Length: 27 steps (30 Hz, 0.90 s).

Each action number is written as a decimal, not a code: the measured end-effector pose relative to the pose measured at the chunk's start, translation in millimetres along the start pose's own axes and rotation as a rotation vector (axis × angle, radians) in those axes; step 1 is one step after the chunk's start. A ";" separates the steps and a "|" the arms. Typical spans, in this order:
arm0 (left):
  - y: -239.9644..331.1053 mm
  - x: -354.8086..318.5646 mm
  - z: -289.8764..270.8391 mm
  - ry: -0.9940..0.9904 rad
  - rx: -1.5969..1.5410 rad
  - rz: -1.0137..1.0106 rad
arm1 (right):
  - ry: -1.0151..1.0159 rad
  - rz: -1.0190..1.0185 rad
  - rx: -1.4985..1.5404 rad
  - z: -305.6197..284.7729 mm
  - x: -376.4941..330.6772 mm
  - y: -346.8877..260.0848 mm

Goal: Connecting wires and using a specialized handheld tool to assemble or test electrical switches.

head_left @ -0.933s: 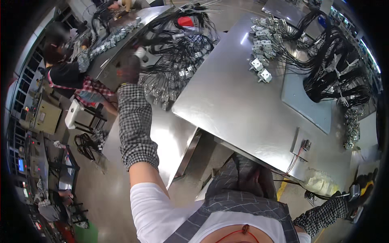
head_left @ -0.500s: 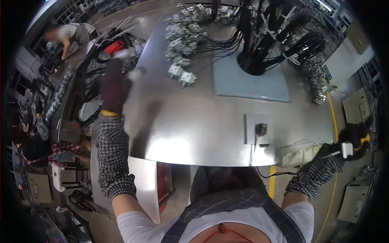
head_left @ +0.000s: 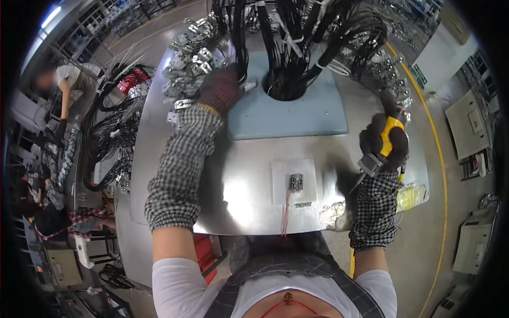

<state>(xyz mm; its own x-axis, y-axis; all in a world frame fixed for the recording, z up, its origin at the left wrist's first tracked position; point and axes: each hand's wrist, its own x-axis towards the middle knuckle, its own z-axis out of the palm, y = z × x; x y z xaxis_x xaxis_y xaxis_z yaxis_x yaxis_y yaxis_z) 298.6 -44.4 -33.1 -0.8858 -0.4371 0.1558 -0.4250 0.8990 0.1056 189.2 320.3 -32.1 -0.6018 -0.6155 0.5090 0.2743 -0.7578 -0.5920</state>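
Where cables [head_left: 297, 47] crowd — left hand [head_left: 221, 87] half-hidden

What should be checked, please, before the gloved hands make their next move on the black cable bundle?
1. Left hand at the metal connectors beside the cable bundle: ok.
2. Left grip closed on a connector: cannot tell, the glove hides the fingers.
3. Right hand firmly gripping the yellow tool: ok.
4. Tool tip clear of the cables: ok.
5. Small fixture on the steel table unobstructed: ok.
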 end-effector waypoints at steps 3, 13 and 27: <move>21.5 -29.2 0.8 -0.070 0.110 0.020 | 0.116 0.025 -0.099 16.2 -5.7 -3.7; 57.3 6.3 9.9 -0.194 -0.468 0.006 | 0.085 0.131 -0.180 26.2 -10.0 9.5; 87.6 -169.0 -98.9 -0.065 -0.391 -0.168 | 0.136 0.293 -0.355 32.3 -21.0 5.1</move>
<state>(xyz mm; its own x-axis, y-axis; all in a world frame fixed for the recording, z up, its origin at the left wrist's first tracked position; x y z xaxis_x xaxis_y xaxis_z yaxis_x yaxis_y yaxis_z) 429.5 105.5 46.9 -0.8256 -0.5625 0.0437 -0.4728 0.7321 0.4904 227.4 322.4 -25.7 -0.6366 -0.7403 0.2161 0.1880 -0.4208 -0.8875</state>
